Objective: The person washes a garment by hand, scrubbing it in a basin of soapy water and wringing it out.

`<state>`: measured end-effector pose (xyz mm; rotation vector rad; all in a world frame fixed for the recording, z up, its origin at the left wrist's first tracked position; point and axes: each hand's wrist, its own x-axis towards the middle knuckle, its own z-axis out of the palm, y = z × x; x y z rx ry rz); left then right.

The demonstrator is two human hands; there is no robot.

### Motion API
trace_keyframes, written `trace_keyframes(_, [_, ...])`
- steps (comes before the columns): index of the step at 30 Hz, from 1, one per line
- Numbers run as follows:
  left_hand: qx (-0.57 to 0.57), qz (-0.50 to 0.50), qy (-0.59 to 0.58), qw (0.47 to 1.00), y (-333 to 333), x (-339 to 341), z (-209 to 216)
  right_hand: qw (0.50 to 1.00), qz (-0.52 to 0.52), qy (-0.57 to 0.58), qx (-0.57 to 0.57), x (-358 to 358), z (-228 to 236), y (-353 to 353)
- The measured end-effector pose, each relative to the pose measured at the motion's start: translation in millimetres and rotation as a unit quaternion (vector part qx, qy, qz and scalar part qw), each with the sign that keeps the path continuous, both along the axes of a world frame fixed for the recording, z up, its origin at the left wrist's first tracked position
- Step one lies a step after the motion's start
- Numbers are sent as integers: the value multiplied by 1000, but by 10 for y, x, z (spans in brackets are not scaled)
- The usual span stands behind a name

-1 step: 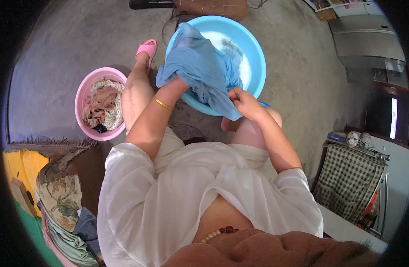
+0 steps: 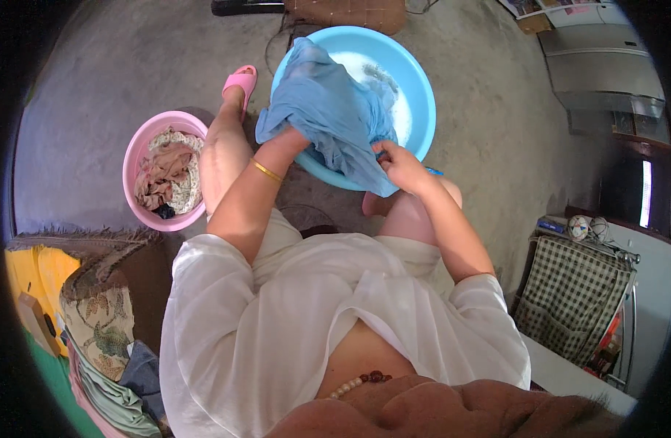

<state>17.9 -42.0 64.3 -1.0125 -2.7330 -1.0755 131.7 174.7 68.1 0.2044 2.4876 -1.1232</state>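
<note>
The cloth [image 2: 324, 102], blue and loosely bunched, lies across the left half of your basin [image 2: 424, 109], a round, light-blue vessel standing on the floor [image 2: 496, 109] before you. Its upper folds reach toward the basin's far left edge, its left fold passes outside the left edge, and one drooping corner hangs over the near edge, toward your right knee. Your left hand [image 2: 294, 136] enters the folds above the near left edge; its fingers are covered, so how far they are open, and what they grip, cannot be told. A yellow bracelet [image 2: 267, 171] encircles that forearm near the wrist. Your right hand [image 2: 402, 168] stands at the near right edge, fingers curled and drawn nearly closed, the thumb and fingertips pinching the cloth's right border. White suds [image 2: 402, 120] cover the water inside the basin's right side. Well to the left, a pink tub [image 2: 131, 179] rests on the floor beside your left leg. Within it, a brown garment [image 2: 164, 169] fills the middle, a pale patterned garment [image 2: 188, 182] lines the right edge, and a dark piece [image 2: 163, 211] lies toward the near edge. A pink slipper [image 2: 240, 80] on your left foot stands between tub and basin.
</note>
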Motion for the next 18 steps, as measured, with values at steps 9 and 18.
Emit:
trace_keyframes(9, [-53, 5, 11, 999, 65, -61, 173, 955, 267, 108, 68, -509, -126, -412])
trace_keyframes(18, [-1, 77, 87, 993, 36, -358, -328, 968, 232, -37, 93, -709, -182, -290])
